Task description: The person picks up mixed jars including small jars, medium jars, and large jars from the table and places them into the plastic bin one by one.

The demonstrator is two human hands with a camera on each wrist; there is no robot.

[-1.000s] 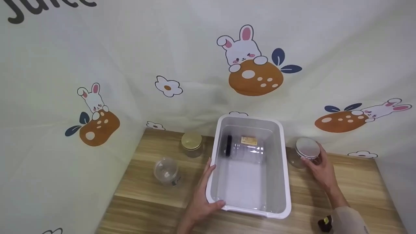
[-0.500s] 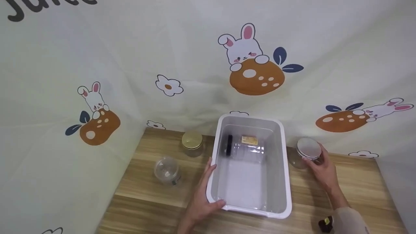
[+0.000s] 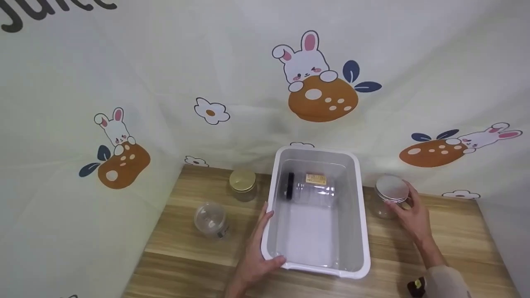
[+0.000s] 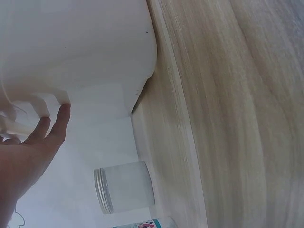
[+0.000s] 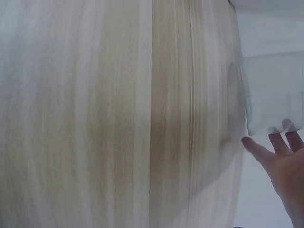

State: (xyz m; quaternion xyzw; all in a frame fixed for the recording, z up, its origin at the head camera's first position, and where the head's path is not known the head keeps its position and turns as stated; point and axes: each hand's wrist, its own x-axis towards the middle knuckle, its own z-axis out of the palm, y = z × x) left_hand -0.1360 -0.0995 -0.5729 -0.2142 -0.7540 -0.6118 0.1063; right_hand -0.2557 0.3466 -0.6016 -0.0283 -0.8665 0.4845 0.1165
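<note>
My left hand point(image 3: 256, 258) holds the near left corner of a white plastic bin point(image 3: 364, 231), thumb over the rim and fingers along the outer side. In the left wrist view, fingertips point(image 4: 64, 109) touch the bin's wall. Inside the bin, a clear jar point(image 3: 316, 194) with a black lid and a yellow label lies on its side near the far end. To the right of the bin my right hand point(image 3: 414, 219) grips a clear jar point(image 3: 383, 207) with a silver lid, thumb at the front and fingers behind. The right wrist view shows fingers at its glassy side.
Left of the bin, a gold-lidded clear jar point(image 3: 243, 184) stands by the back wall. Nearer is a clear container point(image 3: 210, 219) with a small label. A printed cloth point(image 3: 248, 62) hangs behind the wooden table point(image 3: 178, 240). A small dark object point(image 3: 416, 286) shows beside the right sleeve.
The lower body of the silver-lidded jar has shifted slightly to the right and nearer under its lid. The left hand and bin keep their place; the head view has drifted a little.
</note>
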